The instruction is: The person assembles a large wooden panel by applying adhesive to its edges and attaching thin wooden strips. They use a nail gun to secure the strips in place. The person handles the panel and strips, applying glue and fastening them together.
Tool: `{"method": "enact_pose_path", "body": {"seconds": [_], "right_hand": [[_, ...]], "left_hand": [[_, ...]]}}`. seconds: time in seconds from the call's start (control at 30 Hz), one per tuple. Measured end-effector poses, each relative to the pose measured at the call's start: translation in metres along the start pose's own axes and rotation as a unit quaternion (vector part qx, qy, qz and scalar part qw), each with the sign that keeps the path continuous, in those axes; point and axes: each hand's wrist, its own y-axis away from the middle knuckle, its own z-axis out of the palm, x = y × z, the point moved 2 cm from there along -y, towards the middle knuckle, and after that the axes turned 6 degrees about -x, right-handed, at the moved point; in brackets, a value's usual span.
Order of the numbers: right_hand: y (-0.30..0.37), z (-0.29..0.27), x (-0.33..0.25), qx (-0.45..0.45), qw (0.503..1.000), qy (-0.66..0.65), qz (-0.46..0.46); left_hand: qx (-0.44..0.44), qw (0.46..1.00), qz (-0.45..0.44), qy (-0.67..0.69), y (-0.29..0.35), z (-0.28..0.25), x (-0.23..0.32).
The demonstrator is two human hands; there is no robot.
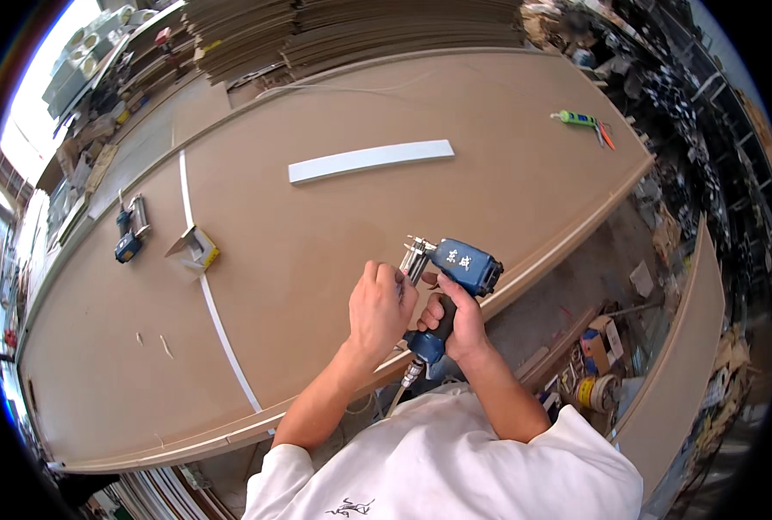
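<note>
A blue pneumatic nail gun (466, 264) is held up over the near edge of the table. My right hand (464, 325) wraps around its dark handle. My left hand (379, 303) is closed at the silver magazine on the gun's left side, its fingertips partly hidden; whether it also holds nails cannot be seen. Below the handle, a metal air fitting (412, 373) joins a pale hose. Beyond the gun, a white flat strip (371, 161) lies alone on the brown tabletop (273, 251).
To the left lie a second nail gun (129, 234) and an opened small yellow box (199, 250), beside a long white line across the board. A green tube (577, 118) and orange-handled tool (607, 136) rest far right. Stacked brown sheets (360, 30) stand behind; clutter fills the right side.
</note>
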Motion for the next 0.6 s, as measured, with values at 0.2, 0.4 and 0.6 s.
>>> {"method": "enact_pose_path", "body": {"seconds": [0.2,0.4,0.6], "right_hand": [[0.022,-0.038,-0.004,-0.003,0.998,-0.061,0.006],[0.060,-0.082,-0.042,-0.008,0.994,-0.099,-0.037],[0.115,-0.162,-0.108,-0.011,0.985,-0.131,-0.111]], "left_hand": [[-0.058,0.982,0.180,0.007,-0.017,0.032,0.021],[-0.134,0.966,0.211,-0.063,-0.016,0.074,0.061],[-0.042,0.983,0.173,-0.031,0.000,0.149,0.138]]}}
